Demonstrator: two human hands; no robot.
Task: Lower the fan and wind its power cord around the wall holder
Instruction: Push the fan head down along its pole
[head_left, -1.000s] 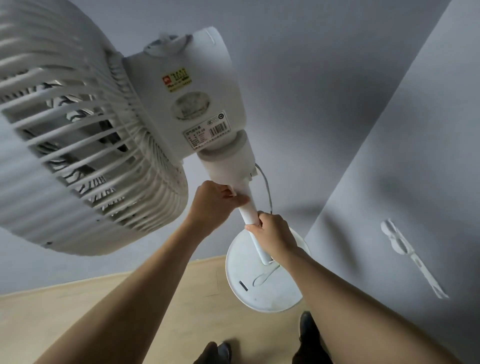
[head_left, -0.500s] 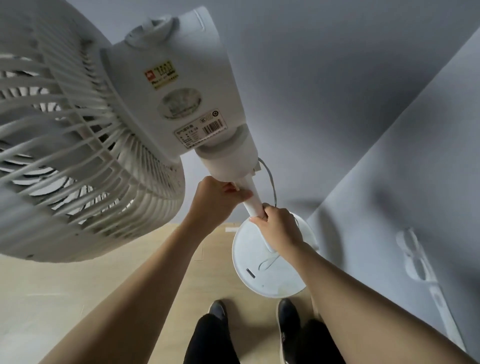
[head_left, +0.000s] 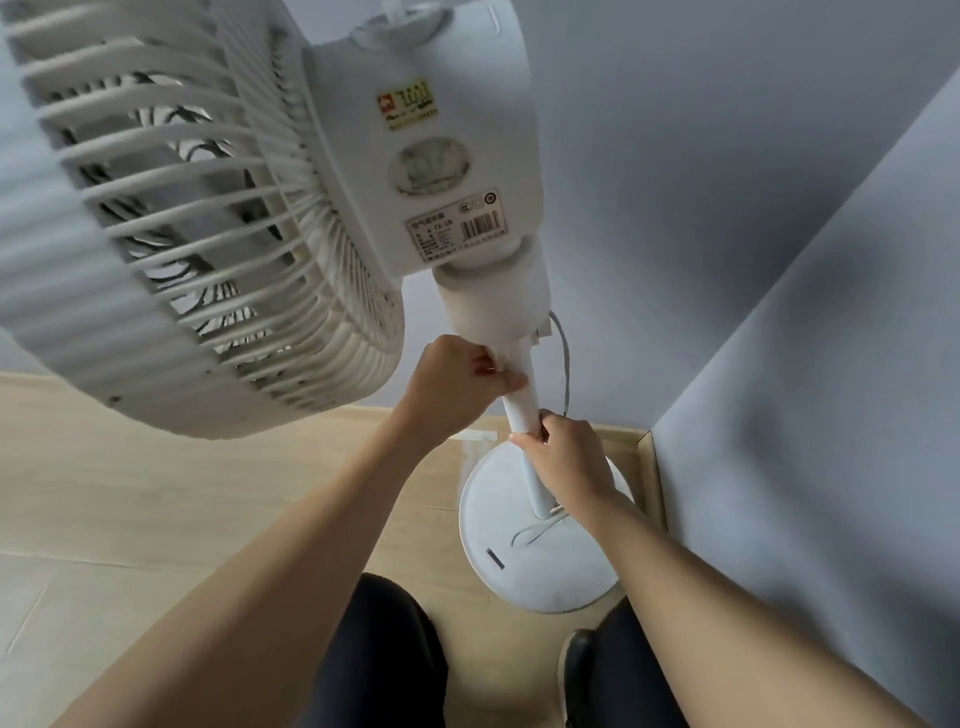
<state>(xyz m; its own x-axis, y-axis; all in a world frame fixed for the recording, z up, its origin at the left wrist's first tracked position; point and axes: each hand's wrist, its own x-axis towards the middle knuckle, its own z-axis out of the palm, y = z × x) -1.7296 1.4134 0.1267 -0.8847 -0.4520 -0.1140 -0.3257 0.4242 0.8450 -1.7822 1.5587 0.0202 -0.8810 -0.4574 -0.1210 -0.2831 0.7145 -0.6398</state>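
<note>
White fan, frame centre — pole clasped by left hand above, right hand below, fingers closed round it.

A white pedestal fan is standing upright in a room corner, seen from above and behind its head. Its round ribbed grille is facing away to the left of the motor housing, which is carrying a red and yellow sticker and a barcode label. Below the housing, a wide collar is narrowing into a slim white pole that is running down into a round white base sitting flat on the floor. A thin grey power cord is hanging from the collar's right side, dropping beside the pole, and a loop of it is lying on the base where the pole enters.
</note>
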